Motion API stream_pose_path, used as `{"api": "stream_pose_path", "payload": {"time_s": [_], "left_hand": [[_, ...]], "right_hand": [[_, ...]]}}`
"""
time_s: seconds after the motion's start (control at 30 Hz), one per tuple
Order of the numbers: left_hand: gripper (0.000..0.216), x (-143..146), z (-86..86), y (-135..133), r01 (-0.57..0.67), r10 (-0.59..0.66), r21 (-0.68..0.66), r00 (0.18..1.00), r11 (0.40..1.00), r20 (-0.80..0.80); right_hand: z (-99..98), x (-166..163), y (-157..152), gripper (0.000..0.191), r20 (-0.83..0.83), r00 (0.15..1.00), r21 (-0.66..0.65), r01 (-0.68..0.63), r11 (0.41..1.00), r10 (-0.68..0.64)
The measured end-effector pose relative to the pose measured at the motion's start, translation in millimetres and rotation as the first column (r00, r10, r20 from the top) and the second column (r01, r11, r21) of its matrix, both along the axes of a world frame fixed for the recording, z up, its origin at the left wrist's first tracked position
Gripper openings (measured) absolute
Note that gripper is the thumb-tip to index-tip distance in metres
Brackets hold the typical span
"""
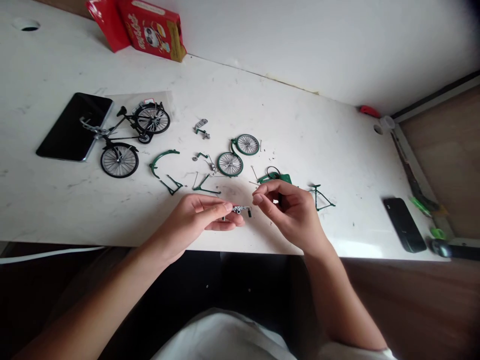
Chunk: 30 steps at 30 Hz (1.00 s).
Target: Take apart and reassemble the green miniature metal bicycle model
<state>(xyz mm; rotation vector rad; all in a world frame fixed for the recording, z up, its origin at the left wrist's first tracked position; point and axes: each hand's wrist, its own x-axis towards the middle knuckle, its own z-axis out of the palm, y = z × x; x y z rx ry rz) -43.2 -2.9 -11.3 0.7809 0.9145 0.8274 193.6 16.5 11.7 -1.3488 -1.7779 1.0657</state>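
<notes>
Between thumb and fingers, my left hand [210, 212] holds a small silver model-bicycle handlebar [239, 209] with a dark grip at its right end. My right hand [288, 207] is just to the right, thumb and forefinger pinched together; anything between them is too small to make out. Beyond the hands lie two green-rimmed toy wheels [230, 164], a green fork-like part [206, 186], a curved green mudguard [164, 159] and a green part [285, 178] partly covered by my right hand. A green bicycle frame [321, 198] rests to the right.
An assembled black model bicycle [127, 132] leans over a dark tablet [75, 127] at the left. A red snack box [153, 30] stands at the back. A black phone [404, 225] lies near the right edge of the white table [318, 140]. Tiny loose parts are scattered about.
</notes>
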Motion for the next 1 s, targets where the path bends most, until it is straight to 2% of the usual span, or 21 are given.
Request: {"api": "stream_pose_path", "payload": {"time_s": [0.17, 0.33, 0.47, 0.7, 1.0], "left_hand": [[0.02, 0, 0.7, 0, 0.018, -0.018, -0.021, 1.0, 1.0, 0.015], [0.021, 0, 1.0, 0, 0.045, -0.045, -0.05, 0.999, 0.998, 0.001], [0.021, 1, -0.1, -1, 0.051, -0.049, -0.055, 0.998, 0.997, 0.035], [0.027, 0, 3.3, -3, 0.055, -0.047, -0.092, 0.995, 0.994, 0.089], [0.028, 4, 9.8, -4, 0.014, 0.001, -0.125, 0.993, 0.992, 0.116]], "right_hand": [[-10.1, -2, 1, 0.016, -0.075, 0.996, -0.021, -0.057, 0.998, 0.055], [-5.5, -3, 1, 0.008, -0.068, 0.986, 0.012, -0.151, 0.988, 0.151], [-4.9, -7, 0, 0.006, -0.126, 0.97, -0.054, -0.217, 0.975, 0.209], [-13.3, -10, -1, 0.014, -0.216, 0.958, -0.157, -0.225, 0.962, 0.189], [-12.5, -16, -5, 0.011, -0.234, 0.96, -0.085, -0.179, 0.98, 0.155]]}}
